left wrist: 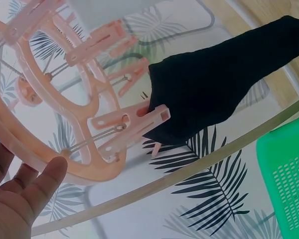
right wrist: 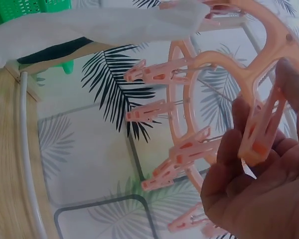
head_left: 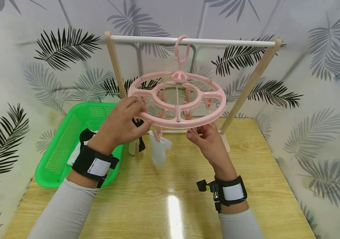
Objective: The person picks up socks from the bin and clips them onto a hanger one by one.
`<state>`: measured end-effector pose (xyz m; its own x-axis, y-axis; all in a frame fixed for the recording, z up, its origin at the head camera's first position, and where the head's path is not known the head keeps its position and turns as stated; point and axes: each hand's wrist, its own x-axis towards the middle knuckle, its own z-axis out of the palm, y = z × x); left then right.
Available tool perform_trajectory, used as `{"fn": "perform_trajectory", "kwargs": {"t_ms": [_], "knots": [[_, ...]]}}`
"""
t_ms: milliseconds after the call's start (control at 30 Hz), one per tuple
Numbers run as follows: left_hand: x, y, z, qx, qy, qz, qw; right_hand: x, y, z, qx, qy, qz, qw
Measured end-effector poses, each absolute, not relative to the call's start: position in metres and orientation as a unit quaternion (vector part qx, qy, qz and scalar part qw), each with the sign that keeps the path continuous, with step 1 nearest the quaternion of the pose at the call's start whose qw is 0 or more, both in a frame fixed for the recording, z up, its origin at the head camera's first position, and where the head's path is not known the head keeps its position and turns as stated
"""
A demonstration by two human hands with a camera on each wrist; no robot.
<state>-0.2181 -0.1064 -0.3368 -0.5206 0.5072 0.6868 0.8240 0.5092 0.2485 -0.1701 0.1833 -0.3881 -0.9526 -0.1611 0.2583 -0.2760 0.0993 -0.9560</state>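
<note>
A pink oval clip hanger (head_left: 170,123) hangs by its hook from a white rod. My left hand (head_left: 119,121) grips the left side of its rim, thumb and fingers on either side. At the front right, my right hand (head_left: 210,144) pinches one of its pink clips (right wrist: 262,130) between thumb and fingers; no cloth shows in this clip. Near my left hand a black sock (left wrist: 204,82) dangles from a clip by its cuff. A white sock (head_left: 159,151) hangs from a front clip. Several other clips (right wrist: 149,110) hang bare in the right wrist view.
Behind my left forearm, a green basket (head_left: 48,162) holds black and white cloth items (head_left: 86,136). The rod (head_left: 232,42) rests on wooden posts (head_left: 251,83) standing on the wooden table (head_left: 146,209). Leaf-patterned covering (head_left: 316,132) lines the wall.
</note>
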Motion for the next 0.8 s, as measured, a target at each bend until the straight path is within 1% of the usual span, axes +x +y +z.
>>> {"fn": "perform_trajectory", "kwargs": {"t_ms": [133,500,800], "knots": [[-0.2189,-0.1068,-0.3373,-0.403,-0.826,-0.283,0.275,-0.1679,0.1818,-0.3876,0.137,-0.749,0.646,0.054],[-0.2204,-0.1066,-0.3411,-0.397,-0.832,-0.281,0.266,-0.1685,0.1802,-0.3892,0.148,-0.717,0.68,0.053],[-0.2214,-0.1067,-0.3409,-0.404,-0.83,-0.273,0.269,-0.1689,0.1772,-0.3926,0.113,-0.7,0.702,0.059]]}}
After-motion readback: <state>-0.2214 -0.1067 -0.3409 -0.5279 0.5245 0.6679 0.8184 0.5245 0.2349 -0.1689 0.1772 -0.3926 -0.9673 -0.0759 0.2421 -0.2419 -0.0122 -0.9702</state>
